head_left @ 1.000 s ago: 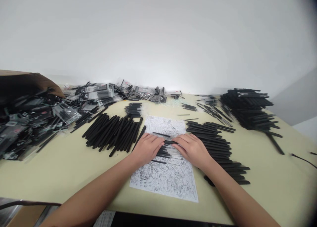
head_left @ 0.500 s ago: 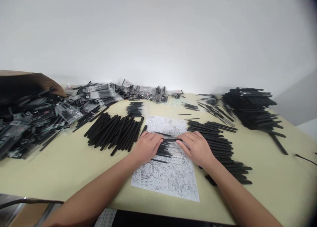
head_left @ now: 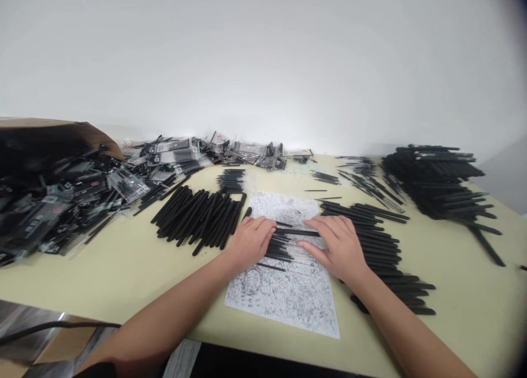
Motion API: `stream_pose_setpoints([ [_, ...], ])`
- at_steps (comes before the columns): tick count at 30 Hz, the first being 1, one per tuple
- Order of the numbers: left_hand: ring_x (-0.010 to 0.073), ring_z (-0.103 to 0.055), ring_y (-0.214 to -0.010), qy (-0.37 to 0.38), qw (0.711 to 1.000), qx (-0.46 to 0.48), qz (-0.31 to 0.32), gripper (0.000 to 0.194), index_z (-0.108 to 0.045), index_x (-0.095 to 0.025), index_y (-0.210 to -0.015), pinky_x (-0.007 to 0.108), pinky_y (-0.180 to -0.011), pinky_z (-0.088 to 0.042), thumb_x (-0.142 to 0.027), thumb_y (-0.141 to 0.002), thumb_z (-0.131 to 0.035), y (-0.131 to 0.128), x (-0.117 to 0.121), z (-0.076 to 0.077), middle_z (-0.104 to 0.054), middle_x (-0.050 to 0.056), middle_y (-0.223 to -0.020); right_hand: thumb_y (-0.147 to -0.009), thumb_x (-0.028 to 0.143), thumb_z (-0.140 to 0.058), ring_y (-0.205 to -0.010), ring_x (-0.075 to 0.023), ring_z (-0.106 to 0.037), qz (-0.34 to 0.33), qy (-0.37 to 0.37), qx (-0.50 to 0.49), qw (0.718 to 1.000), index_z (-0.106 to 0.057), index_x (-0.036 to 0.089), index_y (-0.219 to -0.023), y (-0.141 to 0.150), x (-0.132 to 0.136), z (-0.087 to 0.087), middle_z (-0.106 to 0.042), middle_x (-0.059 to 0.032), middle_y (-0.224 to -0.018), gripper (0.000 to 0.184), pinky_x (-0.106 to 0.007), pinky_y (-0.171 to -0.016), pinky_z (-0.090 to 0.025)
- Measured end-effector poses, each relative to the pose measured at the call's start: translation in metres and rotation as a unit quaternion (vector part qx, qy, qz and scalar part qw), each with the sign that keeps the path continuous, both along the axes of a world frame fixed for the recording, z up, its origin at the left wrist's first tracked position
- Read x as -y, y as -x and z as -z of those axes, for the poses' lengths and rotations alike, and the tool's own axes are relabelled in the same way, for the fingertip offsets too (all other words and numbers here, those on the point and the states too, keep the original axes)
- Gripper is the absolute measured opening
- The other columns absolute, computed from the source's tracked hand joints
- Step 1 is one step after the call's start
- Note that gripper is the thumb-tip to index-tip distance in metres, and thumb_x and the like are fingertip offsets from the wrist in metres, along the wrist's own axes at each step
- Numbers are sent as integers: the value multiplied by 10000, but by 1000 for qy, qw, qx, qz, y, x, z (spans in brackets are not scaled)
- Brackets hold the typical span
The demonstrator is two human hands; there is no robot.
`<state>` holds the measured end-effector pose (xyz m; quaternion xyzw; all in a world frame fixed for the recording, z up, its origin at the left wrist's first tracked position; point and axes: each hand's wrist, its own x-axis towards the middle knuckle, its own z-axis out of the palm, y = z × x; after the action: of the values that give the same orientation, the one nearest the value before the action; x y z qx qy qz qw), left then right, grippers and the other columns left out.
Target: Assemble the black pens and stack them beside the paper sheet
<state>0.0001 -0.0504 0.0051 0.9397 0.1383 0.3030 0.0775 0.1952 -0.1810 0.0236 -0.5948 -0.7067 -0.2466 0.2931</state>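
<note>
A slim black rod (head_left: 298, 232) lies level between my hands over a printed sheet of paper (head_left: 284, 306). My left hand (head_left: 251, 242) is closed, pinching its left end. My right hand (head_left: 340, 246) has thumb and fingers spread around the other end, which disappears behind the fingers. Below the rod, several thin black sticks (head_left: 278, 250) with fine pale tips rest on the paper, partly covered by my left hand. A pile of thicker black tubes (head_left: 197, 216) is left of my hands, and another stack of black rods (head_left: 379, 246) sits beside my right hand.
At left, a cardboard box (head_left: 94, 136) spills clear packets (head_left: 82, 191) with black inserts. More packets (head_left: 251, 150) line the wall. A small bundle of thin sticks (head_left: 231, 180) sits behind the tubes. A tall heap of black rods (head_left: 436, 174) stands at the right back.
My right thumb and fingers have spread apart from their pinch on the rod, and more of the rod shows between my hands. The whole view has shifted slightly.
</note>
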Motion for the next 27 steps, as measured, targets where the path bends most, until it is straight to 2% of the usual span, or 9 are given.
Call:
stream_pose_setpoints([
  [3,164,-598,-791,1,1000,0,-10,262,-549,-159,-1000,328,-767,-435,-187,-1003,-289,0,0,0,-662,46,-873,-939,342,-523,-812,-185,-586,24,19,-15,999,-617,184,-978,-1,0,1,-688,-45,-865,188,-364,-830,-346],
  [6,159,-588,-776,-2,1000,7,-14,247,-548,-160,-993,322,-765,-432,-180,-1001,-302,0,0,0,-655,41,-859,-941,257,-526,-726,-147,-572,19,29,-25,999,-607,192,-854,-2,-1,2,-674,-5,-763,136,-347,-814,-331],
  [10,158,-575,-778,2,999,11,-30,251,-548,-164,-992,324,-771,-429,-182,-999,-297,0,-1,-1,-644,44,-861,-910,255,-584,-755,-152,-592,9,8,-11,1000,-615,181,-909,-1,-2,3,-684,-18,-816,80,-345,-832,-349],
  [16,166,-559,-798,5,999,31,-41,233,-539,-173,-976,315,-749,-425,-185,-997,-307,0,-2,-2,-621,45,-878,-888,224,-611,-802,-159,-597,-2,-27,2,1000,-617,197,-947,1,-2,2,-677,-33,-869,66,-331,-815,-381],
  [21,164,-551,-780,5,998,41,-42,223,-539,-175,-964,310,-734,-423,-179,-994,-318,0,-1,-2,-619,41,-870,-910,375,-572,-893,-205,-592,36,7,-5,999,-600,166,-1050,-1,-1,1,-682,-78,-959,253,-348,-825,-375],
  [24,163,-553,-788,8,998,35,-43,233,-541,-176,-970,311,-741,-423,-181,-995,-309,0,-1,-1,-619,45,-876,-956,302,-499,-815,-170,-593,38,51,-21,998,-611,191,-936,-2,-2,2,-689,-24,-859,159,-342,-807,-340],
  [27,160,-546,-771,11,998,31,-53,233,-543,-178,-973,310,-738,-419,-185,-995,-311,0,-1,-2,-616,42,-872,-949,269,-521,-765,-146,-591,24,49,-17,998,-604,194,-887,-3,-3,4,-689,-6,-811,129,-335,-814,-334],
])
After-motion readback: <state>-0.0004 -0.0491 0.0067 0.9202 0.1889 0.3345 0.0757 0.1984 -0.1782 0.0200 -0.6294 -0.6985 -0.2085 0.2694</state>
